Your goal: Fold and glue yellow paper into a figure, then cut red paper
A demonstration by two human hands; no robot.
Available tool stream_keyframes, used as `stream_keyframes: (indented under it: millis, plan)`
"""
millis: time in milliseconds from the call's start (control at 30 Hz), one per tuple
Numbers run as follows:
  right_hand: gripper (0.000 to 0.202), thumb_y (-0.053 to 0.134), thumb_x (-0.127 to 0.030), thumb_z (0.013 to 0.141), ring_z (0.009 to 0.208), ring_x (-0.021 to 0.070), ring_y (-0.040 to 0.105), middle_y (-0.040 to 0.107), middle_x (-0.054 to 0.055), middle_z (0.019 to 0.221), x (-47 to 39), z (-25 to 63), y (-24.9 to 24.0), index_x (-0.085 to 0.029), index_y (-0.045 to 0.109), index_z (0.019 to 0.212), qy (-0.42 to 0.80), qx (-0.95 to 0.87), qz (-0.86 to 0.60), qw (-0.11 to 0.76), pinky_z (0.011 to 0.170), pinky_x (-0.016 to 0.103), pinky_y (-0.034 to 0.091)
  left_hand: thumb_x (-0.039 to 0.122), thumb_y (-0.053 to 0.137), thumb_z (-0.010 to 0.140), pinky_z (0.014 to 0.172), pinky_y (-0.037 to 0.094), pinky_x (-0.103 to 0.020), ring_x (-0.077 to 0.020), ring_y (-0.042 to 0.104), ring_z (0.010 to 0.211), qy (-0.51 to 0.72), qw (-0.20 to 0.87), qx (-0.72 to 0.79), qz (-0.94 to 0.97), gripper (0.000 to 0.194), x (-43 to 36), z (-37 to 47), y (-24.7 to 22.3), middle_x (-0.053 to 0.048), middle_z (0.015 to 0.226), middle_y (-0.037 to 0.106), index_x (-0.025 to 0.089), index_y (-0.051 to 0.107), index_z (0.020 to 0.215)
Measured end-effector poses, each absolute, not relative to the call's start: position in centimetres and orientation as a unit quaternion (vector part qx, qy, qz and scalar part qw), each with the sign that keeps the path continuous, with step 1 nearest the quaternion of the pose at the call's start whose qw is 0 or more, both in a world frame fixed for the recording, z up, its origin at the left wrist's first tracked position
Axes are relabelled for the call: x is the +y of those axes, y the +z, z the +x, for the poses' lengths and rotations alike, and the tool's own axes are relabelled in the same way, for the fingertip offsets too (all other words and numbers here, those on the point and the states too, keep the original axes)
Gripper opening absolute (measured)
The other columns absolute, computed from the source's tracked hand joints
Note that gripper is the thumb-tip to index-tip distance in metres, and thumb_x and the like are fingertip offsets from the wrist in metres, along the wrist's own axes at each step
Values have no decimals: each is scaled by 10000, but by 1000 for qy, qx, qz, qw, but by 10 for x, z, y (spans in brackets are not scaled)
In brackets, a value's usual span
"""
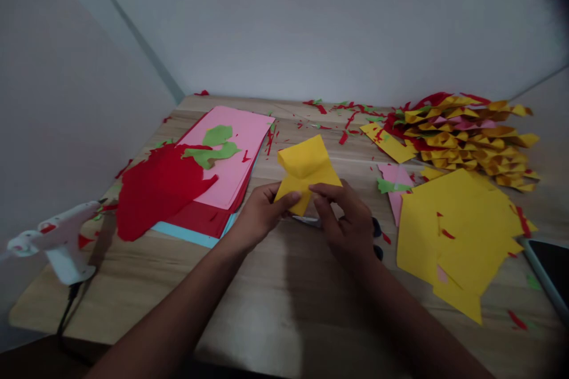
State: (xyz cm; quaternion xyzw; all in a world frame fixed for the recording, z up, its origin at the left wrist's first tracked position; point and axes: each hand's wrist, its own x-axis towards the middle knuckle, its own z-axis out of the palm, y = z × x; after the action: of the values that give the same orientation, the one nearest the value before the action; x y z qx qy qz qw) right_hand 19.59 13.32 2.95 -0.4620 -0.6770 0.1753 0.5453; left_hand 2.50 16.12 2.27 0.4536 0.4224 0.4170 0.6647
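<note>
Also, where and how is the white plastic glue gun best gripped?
Probably by its handle, from the wooden table's near edge: the handle juts that way, black cord at its base, while the nozzle points away toward the irregular red paper piece.

The piece of paper (313, 160) was plain bright yellow, creased and partly folded, with several pointed corners. It sat between the left hand (264, 210) and the right hand (347, 216), most of it showing beyond the fingertips. The left thumb lay on its lower left part; the right fingers touched its lower right edge. One corner pointed away from the hands, another dipped between them, and a fold stood raised on the left-hand side.
</note>
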Motion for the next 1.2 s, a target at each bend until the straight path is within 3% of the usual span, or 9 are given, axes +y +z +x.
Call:
stream_keyframes:
  millis: [133,233,400,567,733,867,933,1067,1200]
  plan:
    - [144,641,-219,896,761,150,682,755,12,897,136,195,26,-267,731,997,231,-661,-466,541,713,302,566,450,745,798,640,449,-238,-120,581,669,402,678,392,475,310,160,27,27,-26,750,661,147,709,846]
    - [129,689,-231,858,789,161,721,783,9,909,138,192,22,-259,757,964,269,-594,-496,573,746,310,590,347,805,745,748,509,-265,-151,655,797,426,657,380,493,283,160,30,32,-42,872,706,149,680,905]
    - [192,713,-251,840,845,178,752,795,14,984,139,192,21,-271,774,1021,274,-578,-520,567,814,332,611,206,823,722,724,539,-223,-121,693,780,556,544,380,500,492,157,37,32,12,877,722,238,536,1120]
    - [175,711,-221,843,848,180,757,798,-9,958,137,194,27,-306,783,978,200,-629,-511,551,795,327,622,201,830,712,684,546,-191,-120,688,827,577,431,416,555,343,151,38,28,-14,936,703,207,617,981]
    - [122,699,-206,860,756,160,740,792,-25,841,133,194,29,-300,770,893,146,-651,-497,556,739,314,607,213,794,771,804,570,-247,-132,696,864,551,308,436,642,237,148,35,30,-28,959,734,206,693,985]
    - [85,710,-184,835,708,124,685,701,-40,770,131,188,23,-260,672,831,185,-604,-483,606,703,272,577,223,792,782,758,570,-239,-126,693,824,521,237,433,696,165,148,36,34,-14,885,742,198,701,917]
    - [186,743,-184,784,695,109,655,609,-55,770,131,184,20,-247,572,819,243,-538,-477,651,662,239,565,233,792,784,741,568,-233,-123,691,815,527,243,434,689,156,148,36,34,-12,876,741,196,698,902]
    - [362,780,-219,725,724,117,664,567,-48,867,132,179,20,-271,479,920,331,-459,-470,677,679,254,584,234,791,787,772,562,-237,-121,688,836,541,266,434,669,146,147,37,30,-5,881,738,210,711,905]
    - [568,777,-260,742,843,155,698,605,34,1193,133,181,24,-304,479,1222,382,-456,-481,643,766,321,615,219,777,803,827,557,-246,-121,690,873,541,307,435,651,138,145,36,27,-1,912,736,235,726,930]
